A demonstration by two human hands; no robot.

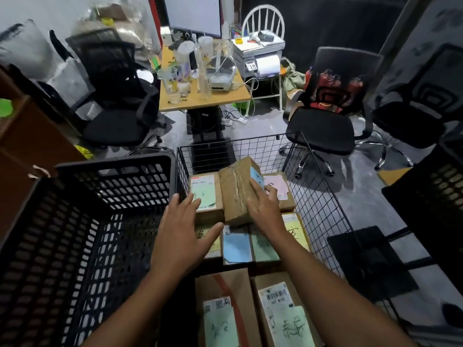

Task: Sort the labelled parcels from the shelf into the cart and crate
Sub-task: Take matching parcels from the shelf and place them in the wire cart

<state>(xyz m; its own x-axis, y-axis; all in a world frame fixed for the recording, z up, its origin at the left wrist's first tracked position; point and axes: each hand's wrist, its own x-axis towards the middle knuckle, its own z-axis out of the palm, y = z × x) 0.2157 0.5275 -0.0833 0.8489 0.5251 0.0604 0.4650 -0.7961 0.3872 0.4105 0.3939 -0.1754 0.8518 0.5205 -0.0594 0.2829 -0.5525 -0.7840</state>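
A black wire cart (313,196) in the middle holds several brown cardboard parcels with green, blue, pink and yellow labels. A taped brown parcel with a blue label (235,189) lies tilted on top of the others at the far end. My right hand (263,204) presses on its right side, fingers over the blue label. Spread open, my left hand (185,221) hovers just left of it, over a parcel with a green label (204,194). To the left of the cart stands a black plastic crate (75,221) with nothing visible inside.
Black office chairs stand beyond the crate (117,96) and beyond the cart (325,116). A wooden desk (200,96) with cups and a monitor is at the back. Another black crate (431,196) is at the right edge. Brown shelf edge (25,146) at the left.
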